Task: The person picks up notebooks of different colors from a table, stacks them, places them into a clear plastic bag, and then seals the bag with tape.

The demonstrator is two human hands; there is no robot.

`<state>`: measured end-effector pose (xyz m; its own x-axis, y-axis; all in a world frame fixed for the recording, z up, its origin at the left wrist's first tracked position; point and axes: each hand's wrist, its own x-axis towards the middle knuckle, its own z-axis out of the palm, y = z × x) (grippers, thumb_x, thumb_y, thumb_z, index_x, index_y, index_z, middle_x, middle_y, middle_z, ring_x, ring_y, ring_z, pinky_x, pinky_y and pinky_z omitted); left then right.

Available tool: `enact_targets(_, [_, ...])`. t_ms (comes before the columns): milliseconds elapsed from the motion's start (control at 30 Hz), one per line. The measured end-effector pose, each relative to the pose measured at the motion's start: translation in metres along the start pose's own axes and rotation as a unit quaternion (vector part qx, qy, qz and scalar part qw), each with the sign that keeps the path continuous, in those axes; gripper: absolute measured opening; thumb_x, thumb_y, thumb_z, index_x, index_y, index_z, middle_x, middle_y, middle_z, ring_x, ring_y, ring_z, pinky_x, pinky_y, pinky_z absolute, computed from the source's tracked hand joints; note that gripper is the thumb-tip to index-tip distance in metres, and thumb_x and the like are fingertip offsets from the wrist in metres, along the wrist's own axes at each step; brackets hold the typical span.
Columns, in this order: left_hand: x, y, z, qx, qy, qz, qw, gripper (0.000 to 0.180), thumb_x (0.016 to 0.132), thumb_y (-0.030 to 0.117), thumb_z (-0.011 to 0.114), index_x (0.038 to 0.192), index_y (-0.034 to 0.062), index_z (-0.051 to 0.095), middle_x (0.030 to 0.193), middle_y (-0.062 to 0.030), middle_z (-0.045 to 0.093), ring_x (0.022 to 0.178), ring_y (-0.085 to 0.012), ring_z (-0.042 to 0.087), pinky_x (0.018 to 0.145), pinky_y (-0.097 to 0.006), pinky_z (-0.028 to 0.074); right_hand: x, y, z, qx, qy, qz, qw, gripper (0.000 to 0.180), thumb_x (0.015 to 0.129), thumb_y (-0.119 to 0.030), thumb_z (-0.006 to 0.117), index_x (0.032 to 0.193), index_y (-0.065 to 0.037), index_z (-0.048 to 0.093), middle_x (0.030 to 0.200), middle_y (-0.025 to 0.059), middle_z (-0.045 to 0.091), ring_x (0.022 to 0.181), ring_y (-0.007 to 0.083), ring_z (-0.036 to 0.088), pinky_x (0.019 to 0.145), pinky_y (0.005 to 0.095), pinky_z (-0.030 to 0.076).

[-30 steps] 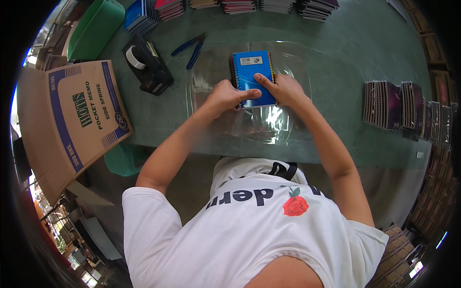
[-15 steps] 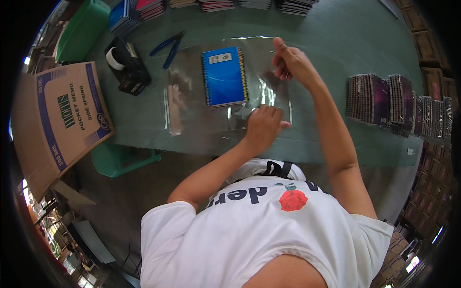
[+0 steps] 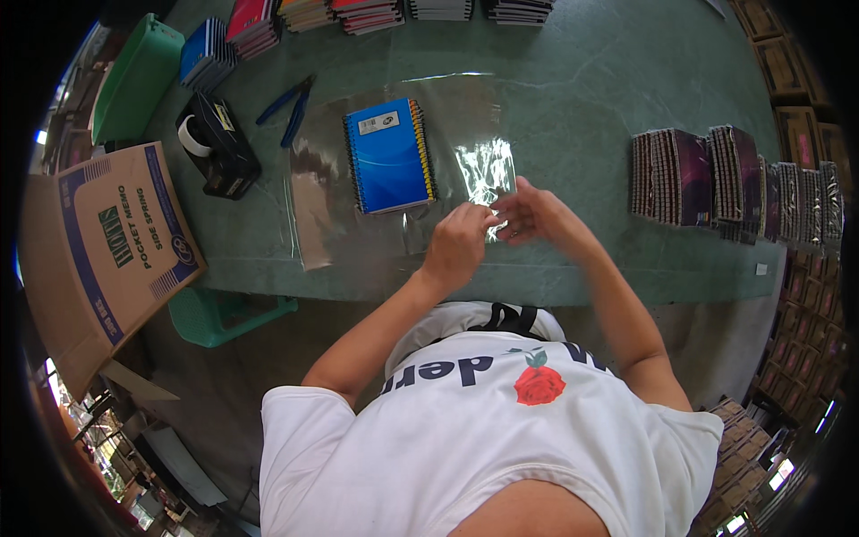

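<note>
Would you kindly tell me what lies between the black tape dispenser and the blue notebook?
The head view shows a blue-handled tool, spread open, and the left part of the clear plastic sheet between the dispenser and the notebook.

Glare burns white on the plastic (image 3: 458, 157); soft, dim light covers the tabletop (image 3: 573, 107); edges bend toward black corners.

Cardboard box (image 3: 121, 255), perhaps a stool (image 3: 204, 324)

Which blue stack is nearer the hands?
The stack on the clear film, close to the left hand; the other stack sits far left, between the green bin and red stack.
</note>
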<state>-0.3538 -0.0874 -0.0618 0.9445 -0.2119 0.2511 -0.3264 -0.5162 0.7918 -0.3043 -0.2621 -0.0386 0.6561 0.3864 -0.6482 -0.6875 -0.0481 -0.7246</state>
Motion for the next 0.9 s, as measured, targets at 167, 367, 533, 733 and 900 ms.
enact_targets(167, [-0.011, 0.014, -0.021, -0.045, -0.023, -0.023, 0.998, 0.009, 0.083, -0.001, 0.056, 0.091, -0.0001, 0.058, 0.082, -0.0143, 0.059, 0.074, -0.0293, 0.061, 0.064, -0.036, 0.048, 0.032, -0.019, 0.039, -0.145, 0.081, -0.13, 0.977, 0.032, 0.083, -0.015, 0.065, 0.103, 0.008, 0.059, 0.068, 0.0067, 0.061, 0.058, 0.0099, 0.059, 0.05, 0.0226, 0.049])
enact_targets(367, [0.026, 0.008, -0.132, 0.04, 0.088, -0.136, 0.986, 0.011, 0.084, 0.01, 0.062, 0.092, 0.0029, 0.062, 0.083, -0.0096, 0.063, 0.07, -0.0176, 0.062, 0.061, -0.032, 0.05, 0.016, -0.045, 0.093, -0.2, 0.082, -0.212, 0.953, 0.033, 0.081, -0.003, 0.063, 0.113, 0.0, 0.056, 0.066, 0.0019, 0.054, 0.055, 0.0073, 0.053, 0.048, 0.0236, 0.044])
enact_targets(533, [0.088, -0.027, -0.145, 0.156, 0.126, -0.112, 0.973, 0.037, 0.082, 0.035, 0.064, 0.094, 0.0006, 0.062, 0.075, -0.0135, 0.063, 0.068, -0.0269, 0.064, 0.066, -0.038, 0.051, 0.048, -0.019, 0.138, -0.421, 0.119, -0.357, 0.825, 0.043, 0.08, -0.007, 0.06, 0.12, 0.001, 0.048, 0.079, 0.016, 0.057, 0.072, 0.0279, 0.06, 0.066, 0.0365, 0.049])
enact_targets(733, [0.173, -0.095, -0.123, 0.078, -0.02, -0.042, 0.996, 0.038, 0.078, 0.026, 0.062, 0.108, 0.0039, 0.059, 0.094, -0.0166, 0.061, 0.091, -0.0366, 0.061, 0.075, -0.043, 0.051, 0.034, -0.029, 0.164, -0.539, 0.116, -0.23, 0.802, 0.052, 0.086, -0.013, 0.051, 0.133, 0.005, 0.034, 0.095, 0.0202, 0.055, 0.085, 0.0365, 0.059, 0.071, 0.0435, 0.048])
enact_targets(900, [0.199, -0.158, -0.115, 0.131, -0.09, 0.26, 0.952, 0.02, 0.074, 0.001, 0.059, 0.092, 0.0063, 0.064, 0.076, -0.0126, 0.06, 0.074, -0.0322, 0.06, 0.069, -0.038, 0.049, 0.036, -0.053, 0.155, -0.613, 0.081, -0.202, 0.76, 0.046, 0.076, -0.015, 0.064, 0.117, 0.0, 0.051, 0.106, 0.017, 0.055, 0.099, 0.0318, 0.055, 0.076, 0.038, 0.048])
